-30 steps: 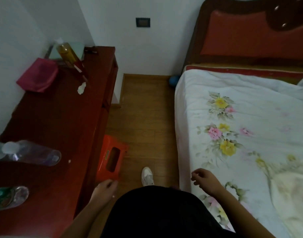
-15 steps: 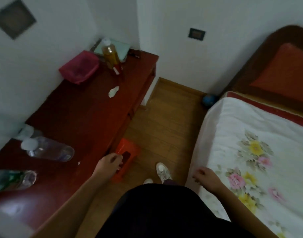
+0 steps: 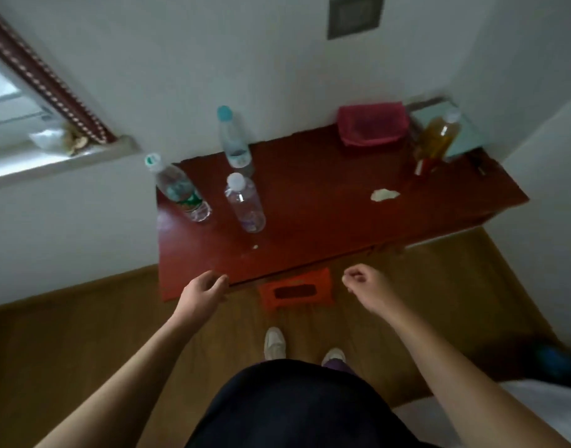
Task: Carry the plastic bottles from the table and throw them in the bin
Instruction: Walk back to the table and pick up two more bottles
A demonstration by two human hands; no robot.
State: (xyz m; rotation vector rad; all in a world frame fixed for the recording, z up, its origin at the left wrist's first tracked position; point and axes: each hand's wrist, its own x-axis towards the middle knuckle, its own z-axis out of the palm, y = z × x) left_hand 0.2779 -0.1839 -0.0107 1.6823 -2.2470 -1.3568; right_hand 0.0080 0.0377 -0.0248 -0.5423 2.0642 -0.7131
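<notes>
Three clear plastic bottles are standing upright on the left part of the dark red table [image 3: 326, 221]: a bottle with a white cap [image 3: 245, 203] nearest the front, a bottle with a green label [image 3: 180, 189] just to its left near the table's left edge, and a bottle with a blue cap [image 3: 234, 142] behind them against the wall. All three are sitting well beyond the fingers, with bare tabletop lying between them and both hands. The left hand [image 3: 201, 292] is hovering over the table's front left edge, its fingers loosely curled and holding nothing, the white-capped bottle being the closest one to it. The right hand [image 3: 366, 286] is hanging in front of the table's edge, fingers curled inward toward the palm, also empty and farther from the bottles. An orange bin [image 3: 295, 291] is sitting on the wooden floor [image 3: 83, 334] between the two hands, partly under the table. A crumpled tissue [image 3: 384, 194], a pink cloth [image 3: 371, 124] and a bottle of yellow liquid [image 3: 437, 140] are occupying the table's right side.
</notes>
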